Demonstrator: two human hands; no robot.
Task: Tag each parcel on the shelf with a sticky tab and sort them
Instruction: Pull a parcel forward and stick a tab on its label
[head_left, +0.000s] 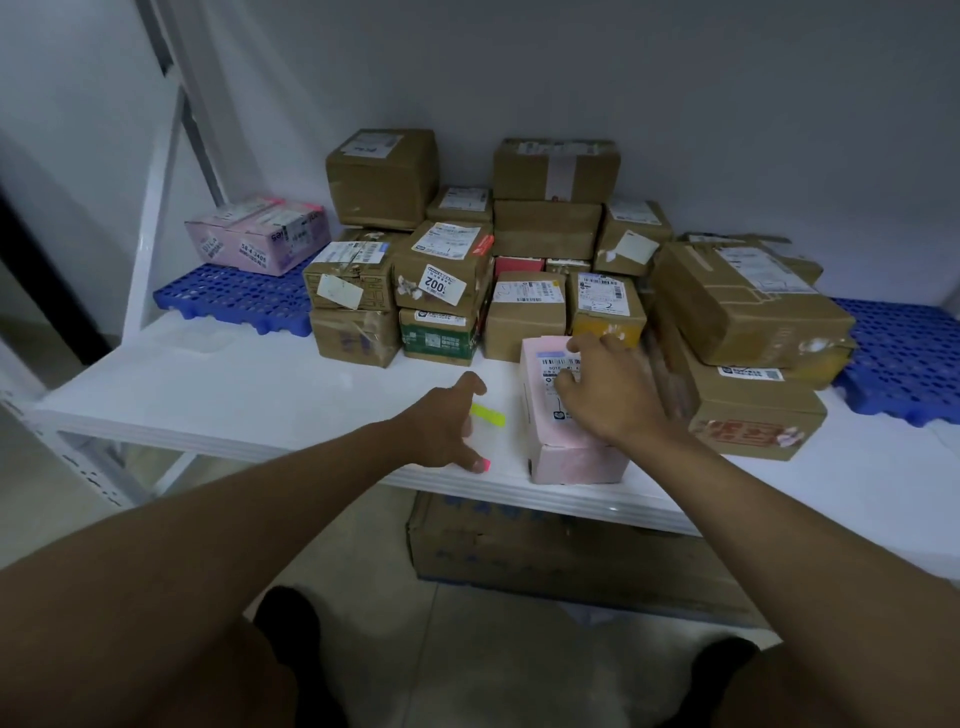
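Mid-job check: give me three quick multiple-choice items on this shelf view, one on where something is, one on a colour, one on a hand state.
1. Where does the pink parcel under the right hand sit?
A. On the blue grid mat
B. On the white shelf near its front edge
C. On top of the brown stack

2. What colour is the sticky tab lying on the shelf beside the left hand?
A. Yellow
B. Blue
C. White

3. What is the right hand doing?
A. Hanging clear of everything
B. Resting on top of the pink parcel over its label
C. Lifting a brown box

Answers:
1. B, the parcel stands on the bare white board in front of the brown boxes.
2. A, the strip by the left hand is bright yellow.
3. B, its fingers lie on the parcel's top face.
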